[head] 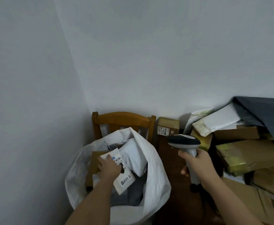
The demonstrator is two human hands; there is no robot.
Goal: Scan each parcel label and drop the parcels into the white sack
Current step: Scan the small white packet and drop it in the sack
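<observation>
The white sack (155,172) stands open at the bottom centre, in front of a chair. My left hand (108,168) reaches into its mouth and grips a small white parcel (125,179) with a printed label facing up. Other white and grey parcels (133,153) lie inside the sack beneath it. My right hand (198,161) holds a grey and black barcode scanner (184,141) by its handle, to the right of the sack, with its head pointing left.
A wooden chair (123,118) stands against the corner wall behind the sack. A small labelled carton (168,126) sits beside it. At the right, a heap of cardboard boxes (245,153), white mailers (217,121) and a dark grey bag (266,114) covers a dark wooden surface.
</observation>
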